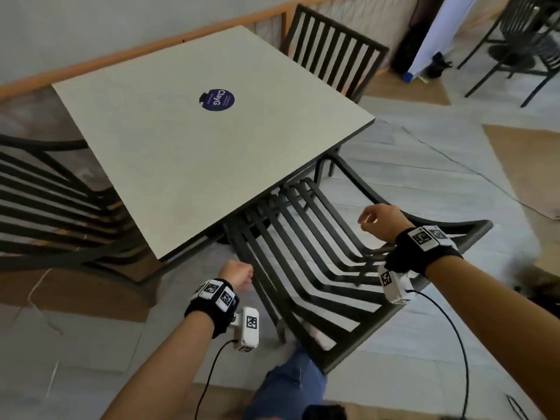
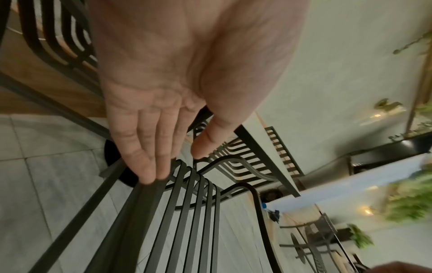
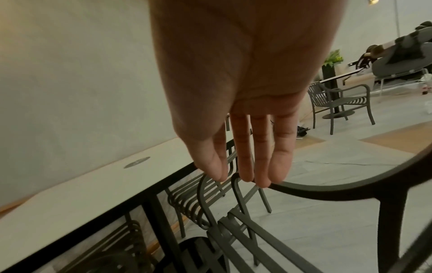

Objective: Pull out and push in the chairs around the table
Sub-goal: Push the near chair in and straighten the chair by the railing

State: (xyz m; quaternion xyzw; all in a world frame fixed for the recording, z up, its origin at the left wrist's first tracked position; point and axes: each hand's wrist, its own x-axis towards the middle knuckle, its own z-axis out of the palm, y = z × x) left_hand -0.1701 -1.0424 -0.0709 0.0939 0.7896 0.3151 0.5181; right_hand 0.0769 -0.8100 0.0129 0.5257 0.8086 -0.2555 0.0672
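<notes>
The dark grey slatted metal chair point(image 1: 318, 237) is sitting at the near edge of the square off-white worktop point(image 1: 194, 140), seat front tucked under it. Both hands are hovering over it, gripping nothing: left hand point(image 1: 238, 275) fingers point(image 2: 145, 157) lying straight and together above the left side rail, right hand point(image 1: 381, 221) fingers point(image 3: 261, 157) hanging relaxed over the right armrest.

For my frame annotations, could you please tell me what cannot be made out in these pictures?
- Near chair: the front of its seat is hidden under the table in the head view.
- Left hand: its fingers are hidden behind the hand in the head view.
- Left chair: cut off by the head view's edge.
- Plant: blurred in the left wrist view.
</notes>
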